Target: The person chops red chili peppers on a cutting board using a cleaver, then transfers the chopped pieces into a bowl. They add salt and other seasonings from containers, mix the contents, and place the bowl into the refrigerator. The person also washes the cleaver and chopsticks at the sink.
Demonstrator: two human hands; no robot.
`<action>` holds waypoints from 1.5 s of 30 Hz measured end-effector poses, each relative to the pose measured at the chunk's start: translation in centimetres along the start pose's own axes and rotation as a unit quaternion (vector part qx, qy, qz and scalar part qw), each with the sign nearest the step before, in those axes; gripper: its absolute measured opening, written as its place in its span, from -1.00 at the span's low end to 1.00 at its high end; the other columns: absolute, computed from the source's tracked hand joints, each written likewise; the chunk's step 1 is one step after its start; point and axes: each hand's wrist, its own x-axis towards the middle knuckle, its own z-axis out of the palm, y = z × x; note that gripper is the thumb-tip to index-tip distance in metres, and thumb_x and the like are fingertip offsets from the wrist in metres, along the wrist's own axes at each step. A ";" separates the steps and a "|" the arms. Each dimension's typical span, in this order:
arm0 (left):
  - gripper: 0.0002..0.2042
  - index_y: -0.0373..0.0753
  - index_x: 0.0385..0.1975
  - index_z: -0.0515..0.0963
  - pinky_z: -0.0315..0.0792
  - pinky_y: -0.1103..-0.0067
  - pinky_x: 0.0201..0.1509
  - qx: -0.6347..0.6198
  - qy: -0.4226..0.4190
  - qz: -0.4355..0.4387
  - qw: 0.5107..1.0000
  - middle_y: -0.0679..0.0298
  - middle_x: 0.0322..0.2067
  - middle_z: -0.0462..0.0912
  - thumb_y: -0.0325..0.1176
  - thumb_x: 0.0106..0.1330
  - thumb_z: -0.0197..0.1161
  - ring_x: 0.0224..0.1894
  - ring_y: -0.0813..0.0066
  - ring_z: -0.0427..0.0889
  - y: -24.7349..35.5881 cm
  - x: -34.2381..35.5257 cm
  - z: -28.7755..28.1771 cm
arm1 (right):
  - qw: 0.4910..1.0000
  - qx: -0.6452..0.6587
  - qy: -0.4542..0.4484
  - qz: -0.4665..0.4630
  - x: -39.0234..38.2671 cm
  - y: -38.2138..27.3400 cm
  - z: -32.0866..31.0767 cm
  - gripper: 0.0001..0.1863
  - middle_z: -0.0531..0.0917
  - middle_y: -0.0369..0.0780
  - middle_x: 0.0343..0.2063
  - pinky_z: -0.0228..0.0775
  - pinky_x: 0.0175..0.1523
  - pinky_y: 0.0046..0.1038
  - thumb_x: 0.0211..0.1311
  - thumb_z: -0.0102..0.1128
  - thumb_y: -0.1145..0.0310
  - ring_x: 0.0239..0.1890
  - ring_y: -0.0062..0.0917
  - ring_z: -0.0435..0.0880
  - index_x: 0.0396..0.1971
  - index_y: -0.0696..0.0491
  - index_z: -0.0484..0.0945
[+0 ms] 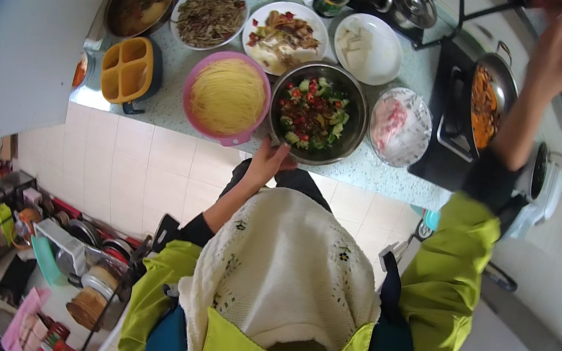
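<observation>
My left hand (270, 161) grips the near rim of a steel bowl (356, 133) filled with chopped green and red vegetables at the counter's front edge. Beside it on the left stands a pink bowl (228, 96) of pale yellow noodles. My right hand (560, 51) is raised high at the upper right, above and beyond a wok (493, 97) of orange food on a black stove. Whether that hand holds anything I cannot tell.
On the counter (167, 102): a patterned plate of pink meat (400, 126), a white plate of pale slices (369, 48), two plates of cooked food (285, 36), a pan of broth (141, 0), an orange divided container (127, 69). A low rack of pots (74, 253) stands at lower left.
</observation>
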 end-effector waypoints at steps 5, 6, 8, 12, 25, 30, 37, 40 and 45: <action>-0.77 -0.43 -0.19 0.23 0.59 0.55 -0.39 0.014 0.017 0.061 0.998 0.13 -0.32 0.47 -0.46 0.20 -0.05 -0.36 0.40 0.56 -0.4 2.0 0.4 | 0.799 -0.148 -0.396 0.428 -26.1 -15.8 -0.1 -0.77 0.56 -0.03 -0.56 0.30 -0.54 -0.41 0.04 0.10 0.32 -0.65 -0.31 0.52 -0.45 0.23 0.49; -0.77 -0.43 -0.19 0.23 0.59 0.55 -0.39 -0.002 0.003 0.067 0.998 0.13 -0.31 0.47 -0.47 0.19 -0.06 -0.36 0.41 0.56 -0.2 1.8 0.4 | 0.721 -0.080 -0.408 0.555 -29.3 -17.8 0.5 -0.74 0.56 -0.04 -0.51 0.31 -0.51 -0.42 0.06 0.09 0.32 -0.59 -0.35 0.55 -0.35 0.22 0.45; -0.81 -0.40 -0.23 0.31 0.55 0.55 -0.32 0.051 -0.001 0.049 0.997 0.17 -0.31 0.49 -0.49 0.18 -0.10 -0.33 0.43 0.56 0.4 0.7 0.3 | 0.707 0.049 -0.267 0.652 -33.3 -20.3 1.7 -0.78 0.54 -0.15 -0.56 0.30 -0.52 -0.49 0.12 0.04 0.35 -0.59 -0.50 0.53 -0.35 0.20 0.36; -0.79 -0.41 -0.21 0.31 0.56 0.56 -0.36 0.061 -0.027 0.064 0.996 0.17 -0.33 0.51 -0.49 0.19 -0.11 -0.35 0.43 0.57 2.0 -2.1 1.1 | 0.759 0.155 -0.038 0.632 -33.8 -21.6 2.1 -0.89 0.40 -0.31 -0.66 0.24 -0.57 -0.60 0.19 -0.09 0.44 -0.64 -0.69 0.39 -0.43 0.16 0.26; -0.81 -0.41 -0.23 0.34 0.53 0.64 -0.49 0.141 -0.022 0.147 0.979 0.20 -0.38 0.51 -0.51 0.18 -0.10 -0.43 0.55 0.54 4.6 -4.1 2.5 | 0.685 0.304 0.048 0.660 -32.1 -22.8 0.5 -0.83 0.40 -0.30 -0.69 0.19 -0.68 -0.67 0.25 -0.25 0.43 -0.76 -0.72 0.34 -0.39 0.19 0.33; -0.77 -0.40 -0.17 0.33 0.54 0.62 -0.45 0.230 -0.013 0.340 0.912 0.24 -0.35 0.49 -0.51 0.18 -0.09 -0.40 0.57 0.51 6.3 -4.2 3.8 | 0.760 0.250 0.072 0.595 -31.5 -20.7 0.7 -0.84 0.36 -0.33 -0.69 0.18 -0.40 -0.67 0.24 -0.21 0.43 -0.54 -0.73 0.30 -0.42 0.20 0.33; -0.75 -0.40 -0.16 0.32 0.56 0.57 -0.45 0.142 -0.022 0.137 0.980 0.16 -0.34 0.52 -0.56 0.15 -0.11 -0.40 0.44 0.58 6.5 -4.4 4.2 | 0.703 0.310 0.016 0.639 -31.0 -21.4 -0.5 -0.85 0.39 -0.29 -0.68 0.24 -0.73 -0.64 0.24 -0.24 0.43 -0.78 -0.68 0.38 -0.38 0.19 0.30; -0.75 -0.42 -0.15 0.30 0.57 0.56 -0.40 0.150 -0.049 0.194 0.968 0.14 -0.31 0.51 -0.59 0.15 -0.13 -0.37 0.43 0.58 6.5 -6.4 4.9 | 0.710 0.335 0.100 0.612 -30.9 -23.3 -2.3 -0.85 0.42 -0.28 -0.68 0.22 -0.73 -0.64 0.23 -0.26 0.45 -0.79 -0.67 0.36 -0.39 0.19 0.32; -0.77 -0.46 -0.16 0.28 0.57 0.55 -0.39 0.200 -0.137 0.107 0.964 0.08 -0.30 0.51 -0.58 0.17 -0.15 -0.36 0.37 0.59 6.1 -7.1 5.6 | 0.671 0.302 0.159 0.658 -33.5 -26.9 -4.4 -0.81 0.42 -0.29 -0.65 0.23 -0.70 -0.66 0.28 -0.26 0.38 -0.77 -0.68 0.39 -0.33 0.19 0.30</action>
